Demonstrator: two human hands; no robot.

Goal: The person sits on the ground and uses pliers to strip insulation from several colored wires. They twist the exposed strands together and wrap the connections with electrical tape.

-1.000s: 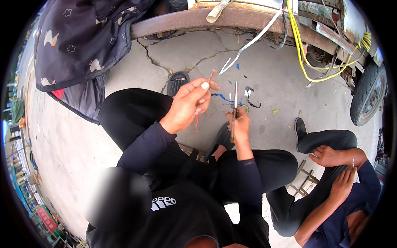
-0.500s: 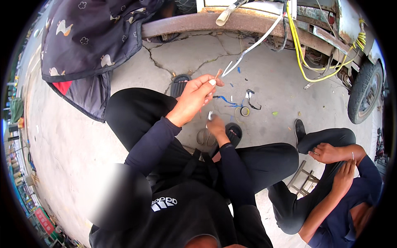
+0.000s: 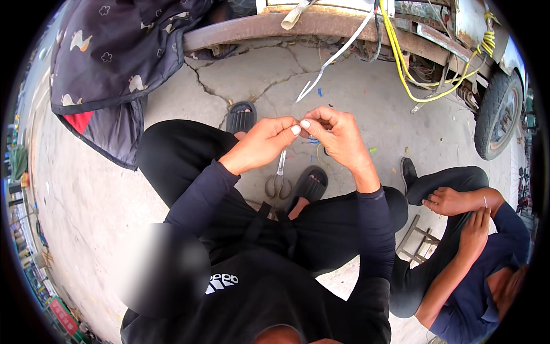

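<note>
My left hand (image 3: 260,143) and my right hand (image 3: 339,140) meet in front of me, thumbs and fingertips pinched together. A short copper-coloured wire showed in the left fingers earlier; now the fingertips mostly cover it. Below the hands, a pair of scissors (image 3: 279,182) lies on the concrete between my feet, handles toward me. Just beyond the fingers hangs a white cable (image 3: 338,53), its end split into two thin leads. Blue scraps of wire (image 3: 313,140) on the ground are partly hidden behind my right hand.
A rusty vehicle frame (image 3: 246,33) spans the far side, with yellow cable (image 3: 399,60) looping down near a wheel (image 3: 499,121). A dark patterned quilted cover (image 3: 114,57) drapes at the left. Another person (image 3: 470,246) sits at the right, beside a small stool (image 3: 418,238).
My right hand has let go of the scissors, leaving them on the ground, and risen to meet my left fingertips. The view has shifted slightly.
</note>
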